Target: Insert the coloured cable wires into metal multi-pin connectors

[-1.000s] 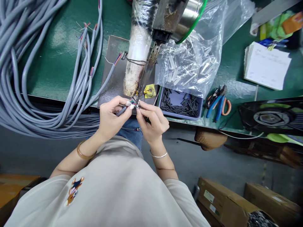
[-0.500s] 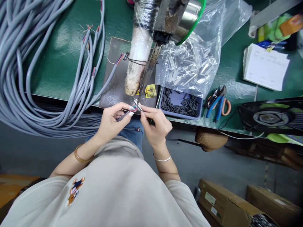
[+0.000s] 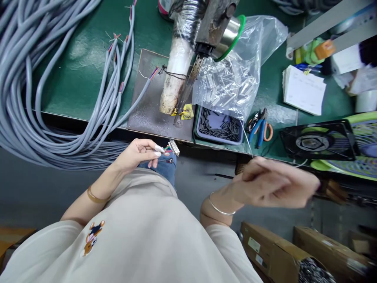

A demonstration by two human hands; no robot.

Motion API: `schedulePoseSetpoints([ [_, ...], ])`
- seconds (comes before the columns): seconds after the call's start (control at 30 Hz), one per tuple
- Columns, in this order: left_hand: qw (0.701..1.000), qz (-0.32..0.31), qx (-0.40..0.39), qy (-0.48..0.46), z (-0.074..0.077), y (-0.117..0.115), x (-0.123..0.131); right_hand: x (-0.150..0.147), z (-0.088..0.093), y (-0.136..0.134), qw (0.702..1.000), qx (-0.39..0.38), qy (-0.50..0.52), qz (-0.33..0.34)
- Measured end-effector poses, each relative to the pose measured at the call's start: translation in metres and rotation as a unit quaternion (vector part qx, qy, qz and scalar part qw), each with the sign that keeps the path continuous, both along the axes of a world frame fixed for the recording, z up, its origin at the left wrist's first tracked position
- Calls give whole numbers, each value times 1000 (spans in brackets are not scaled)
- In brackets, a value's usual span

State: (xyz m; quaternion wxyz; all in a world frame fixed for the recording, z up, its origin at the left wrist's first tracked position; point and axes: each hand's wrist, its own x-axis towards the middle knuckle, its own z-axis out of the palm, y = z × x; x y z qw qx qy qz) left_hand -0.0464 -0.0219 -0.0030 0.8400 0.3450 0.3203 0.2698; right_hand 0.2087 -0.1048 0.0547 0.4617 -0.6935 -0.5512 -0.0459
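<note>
My left hand [image 3: 143, 153] pinches a grey cable's coloured wires [image 3: 167, 149] between thumb and fingertips, in front of the bench edge. At the ends of these wires is a metal multi-pin connector [image 3: 174, 147]. My right hand [image 3: 273, 182] is well away to the right, past the bench edge and smeared by motion, so its grip is unclear. A thin pale strand [image 3: 247, 138] stretches down to its upper side from the plastic bag. The soldering iron [image 3: 188, 90] points downward over a dark board [image 3: 144, 114], beside its white, wrapped support [image 3: 174, 74].
A thick bundle of grey cables [image 3: 59, 129] fills the left. Right of the board are a tray [image 3: 219, 138] of black tubes, a bag [image 3: 229, 82] of metal parts, cutters [image 3: 259, 129], a notepad [image 3: 304, 90] and a black fan [image 3: 319, 141]. A green-rimmed spool [image 3: 232, 37] stands behind.
My right hand has left the connector and swung far right. My left hand keeps hold of the wires, slightly lower and nearer my body. The view has shifted a little.
</note>
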Motion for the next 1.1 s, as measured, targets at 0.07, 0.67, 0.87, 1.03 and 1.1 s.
schedulePoseSetpoints([
  [0.07,1000,-4,13,6,0,0,-1,10,8,10,994,-30,-85,-69],
  [0.67,999,19,45,13,15,5,10,97,-24,95,910,-371,-171,65],
  [0.87,998,29,29,40,17,3,17,82,-16,89,937,-323,-134,9],
  [1.03,997,32,39,50,18,4,21,73,-9,77,956,-259,-139,-7],
  [1.1,997,30,47,54,18,4,21,77,-10,76,949,-276,-152,6],
])
